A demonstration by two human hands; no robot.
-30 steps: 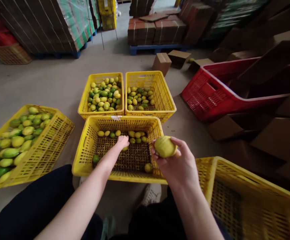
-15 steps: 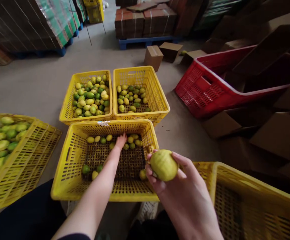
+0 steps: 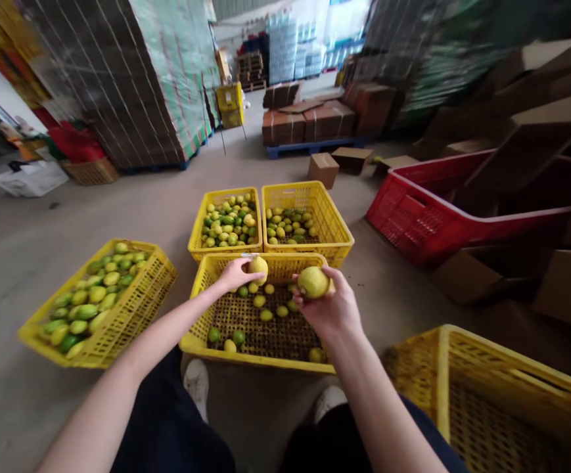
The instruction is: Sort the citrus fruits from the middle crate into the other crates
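Observation:
My left hand (image 3: 238, 274) is closed on a yellow lemon (image 3: 258, 269), held above the back part of the nearest yellow crate (image 3: 260, 360). To its right, my right hand (image 3: 335, 305) grips a larger greenish-yellow lemon (image 3: 313, 282) over that crate's right side. Inside the crate, several yellow and green lemons lie scattered on the dark slatted floor, among them a green lemon (image 3: 213, 335) at the front left. Part of the crate's right wall is hidden behind my right hand and forearm.
Behind stand a fuller crate of lemons (image 3: 194, 244) and a partly filled crate (image 3: 339, 226). A tilted lemon crate (image 3: 164, 279) sits left. At right are a yellow crate (image 3: 443, 381), a red crate (image 3: 428, 223) with cardboard, and loose boxes. A small carton (image 3: 323, 169) lies behind.
My left hand has come up from the crate floor with a lemon in it. My right hand still holds its lemon, now farther from me. The view has tilted up.

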